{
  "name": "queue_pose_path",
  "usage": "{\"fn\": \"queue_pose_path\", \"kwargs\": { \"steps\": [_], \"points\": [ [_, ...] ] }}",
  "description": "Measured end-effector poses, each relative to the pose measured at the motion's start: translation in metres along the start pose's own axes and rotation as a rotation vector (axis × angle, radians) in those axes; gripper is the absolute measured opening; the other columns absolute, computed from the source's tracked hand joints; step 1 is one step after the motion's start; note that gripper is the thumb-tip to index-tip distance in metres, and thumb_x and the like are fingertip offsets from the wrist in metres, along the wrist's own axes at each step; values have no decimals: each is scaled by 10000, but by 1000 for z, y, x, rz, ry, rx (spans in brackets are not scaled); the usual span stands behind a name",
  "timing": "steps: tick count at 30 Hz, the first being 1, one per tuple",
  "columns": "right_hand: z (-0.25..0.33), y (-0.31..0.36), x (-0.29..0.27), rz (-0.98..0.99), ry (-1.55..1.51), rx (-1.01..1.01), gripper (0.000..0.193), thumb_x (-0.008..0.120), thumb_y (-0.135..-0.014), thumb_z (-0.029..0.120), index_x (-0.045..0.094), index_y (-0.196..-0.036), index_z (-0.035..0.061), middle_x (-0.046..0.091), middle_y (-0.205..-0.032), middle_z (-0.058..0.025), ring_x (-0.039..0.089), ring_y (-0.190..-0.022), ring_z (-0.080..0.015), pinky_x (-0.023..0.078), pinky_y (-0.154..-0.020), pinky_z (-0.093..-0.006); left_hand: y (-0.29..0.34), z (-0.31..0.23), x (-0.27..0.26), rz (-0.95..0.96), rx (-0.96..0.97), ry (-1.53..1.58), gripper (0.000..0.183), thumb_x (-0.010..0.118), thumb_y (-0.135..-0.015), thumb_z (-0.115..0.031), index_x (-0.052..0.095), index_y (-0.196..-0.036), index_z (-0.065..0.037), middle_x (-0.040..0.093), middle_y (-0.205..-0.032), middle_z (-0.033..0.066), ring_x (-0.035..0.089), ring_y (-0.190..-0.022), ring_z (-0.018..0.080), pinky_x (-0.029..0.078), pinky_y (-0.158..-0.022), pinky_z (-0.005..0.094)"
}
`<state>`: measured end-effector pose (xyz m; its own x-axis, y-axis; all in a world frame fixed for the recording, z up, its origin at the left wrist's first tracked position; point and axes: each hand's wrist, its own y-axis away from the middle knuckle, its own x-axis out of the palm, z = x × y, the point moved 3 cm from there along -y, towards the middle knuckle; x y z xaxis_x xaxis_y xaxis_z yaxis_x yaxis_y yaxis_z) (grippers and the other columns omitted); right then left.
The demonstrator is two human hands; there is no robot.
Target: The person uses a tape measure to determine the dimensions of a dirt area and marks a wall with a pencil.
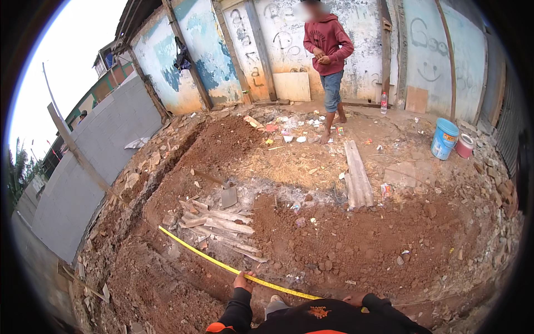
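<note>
A yellow tape measure (211,260) stretches from the trench on the left, past the broken boards, to the front of my body. My left hand (243,281) is closed on its blade, fingers wrapped about the strip. Close to my body on the right, my right hand (354,300) shows only in part, near a thin string (411,304) that runs off to the right. Its fingers are mostly hidden, and what it holds, if anything, does not show. Where the tape ends at my dark shirt is hidden too.
Broken boards (228,222) lie beside a hoe (228,196). Loose soil (356,245) borders a trench (167,172). Farther off are a corrugated sheet (357,175), a blue bucket (445,139), a bottle (384,103) and a person in a red hoodie (328,42). A grey block wall (105,139) stands left.
</note>
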<state>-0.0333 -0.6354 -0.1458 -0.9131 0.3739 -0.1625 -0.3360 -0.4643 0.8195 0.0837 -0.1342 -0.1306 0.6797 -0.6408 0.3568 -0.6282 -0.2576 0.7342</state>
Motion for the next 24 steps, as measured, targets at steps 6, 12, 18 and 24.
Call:
{"fn": "queue_pose_path", "kwargs": {
  "steps": [6, 12, 18, 24],
  "points": [
    [67, -40, -13, -151, 143, -225, 406, 470, -896, 461, 680, -1113, 190, 683, -970, -90, 633, -867, -230, 480, -756, -380, 42, 99, 25, 211, -113, -111, 249, 393, -1029, -342, 485, -1055, -112, 640, -1017, 130, 615, -974, 318, 472, -867, 508],
    [29, -74, -3, -145, -56, -260, 383, 509, -874, 453, 716, -1032, 173, 691, -921, -97, 644, -845, -233, 479, -751, -360, 55, 160, 42, 194, -211, -76, 227, 424, -1026, -263, 415, -1193, -109, 621, -1086, 154, 601, -1006, 338, 488, -901, 536],
    [32, -42, -4, -44, -126, -88, 335, 569, -869, 423, 727, -1027, 174, 695, -892, -18, 628, -849, -153, 476, -775, -294, 44, 131, 33, 68, -34, -118, 220, 380, -1034, -288, 441, -1104, -90, 644, -1074, 174, 635, -940, 302, 515, -859, 473],
    [-25, -8, -13, -24, 95, -71, 364, 522, -922, 419, 683, -1090, 139, 681, -964, -41, 622, -876, -173, 474, -776, -317, 26, 65, 29, -44, -15, -58, 234, 396, -1023, -239, 428, -1165, -56, 658, -1001, 155, 658, -887, 291, 529, -812, 460]
  ]
}}
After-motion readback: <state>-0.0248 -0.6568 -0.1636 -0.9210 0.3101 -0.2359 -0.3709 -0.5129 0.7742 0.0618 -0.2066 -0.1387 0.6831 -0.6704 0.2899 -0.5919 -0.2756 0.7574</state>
